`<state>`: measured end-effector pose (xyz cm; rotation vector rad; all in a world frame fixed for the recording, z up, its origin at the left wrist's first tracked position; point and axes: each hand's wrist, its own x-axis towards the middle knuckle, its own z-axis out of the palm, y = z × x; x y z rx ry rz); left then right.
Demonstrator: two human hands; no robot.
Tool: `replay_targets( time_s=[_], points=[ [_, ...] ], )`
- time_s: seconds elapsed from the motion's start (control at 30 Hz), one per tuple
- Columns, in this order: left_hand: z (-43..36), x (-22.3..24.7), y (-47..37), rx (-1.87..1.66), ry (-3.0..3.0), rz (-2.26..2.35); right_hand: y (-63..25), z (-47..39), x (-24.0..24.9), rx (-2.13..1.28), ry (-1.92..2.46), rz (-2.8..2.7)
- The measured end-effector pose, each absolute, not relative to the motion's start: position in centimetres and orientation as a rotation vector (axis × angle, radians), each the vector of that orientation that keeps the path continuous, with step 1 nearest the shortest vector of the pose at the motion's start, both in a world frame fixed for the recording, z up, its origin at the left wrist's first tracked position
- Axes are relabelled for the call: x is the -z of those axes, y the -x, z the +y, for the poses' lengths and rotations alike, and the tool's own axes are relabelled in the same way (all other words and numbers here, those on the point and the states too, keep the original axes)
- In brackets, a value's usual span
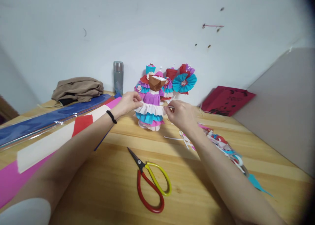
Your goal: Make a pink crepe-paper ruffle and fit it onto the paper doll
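Observation:
A paper doll [150, 109] stands upright on the table, its tiered skirt ruffled in purple, white, blue and pink, with brown paper at its head. My left hand [129, 103] pinches the left edge of the white ruffle, thumb and forefinger together. At the ruffle's right edge, my right hand [181, 113] is closed, its fingertips on the paper. A thin white piece shows by the right fingers; I cannot make out what it is. Nearer me lies a pair of scissors [149, 182] with one red and one yellow handle, blades slightly apart.
Other paper dolls [172, 74] stand behind, one with a blue paper fan [184, 82]. A flask [118, 77] and brown cloth [77, 88] sit back left. Paper sheets [46, 149] lie left, scraps [221, 143] right. A red bag [227, 100] leans against the wall.

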<state>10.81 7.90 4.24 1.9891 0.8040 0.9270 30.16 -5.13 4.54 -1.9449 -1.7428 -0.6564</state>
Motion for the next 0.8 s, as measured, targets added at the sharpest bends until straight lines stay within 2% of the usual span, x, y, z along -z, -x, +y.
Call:
replay_targets(
  time_s=[0.5,0.8],
  points=[
    [8.3,-3.5,-11.0,-0.925,-1.785,0.751,-30.7,-4.5,-3.3,0.73,1.948,-1.678],
    [8.9,-3.1,-10.2,-0.792,-1.534,0.778,-30.8,-4.5,-3.2,0.684,1.93,-1.668]
  ],
)
